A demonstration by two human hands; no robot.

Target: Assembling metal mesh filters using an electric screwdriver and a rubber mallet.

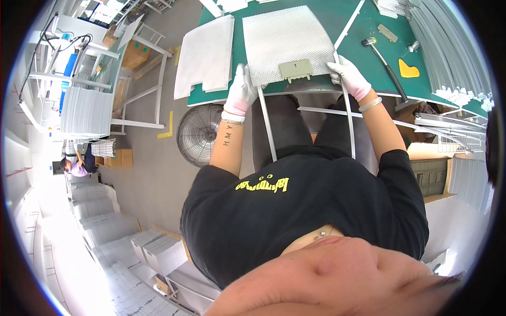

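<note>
A white mesh-textured panel (287, 37) lies at the table's near edge, with a small olive-green plastic part (296, 69) on its lower edge. Two thin white rails run from its near corners toward my body, a left rail (267, 124) and a right rail (350, 124). My left hand (241, 92), in a white and pink glove, rests against the panel's near left corner, its fingers stretched out and its thumb partly hidden. My gloved right hand (349, 78) is closed round the right rail by the panel's near right corner.
White sheets (205, 58) lie left of the panel. A hammer (387, 71), a yellow piece (408, 69) and another olive-green part (387, 33) are on the green table (363, 52). White strips (448, 47) stack at right. A floor fan (200, 134) stands below; another person (79, 164) is far left.
</note>
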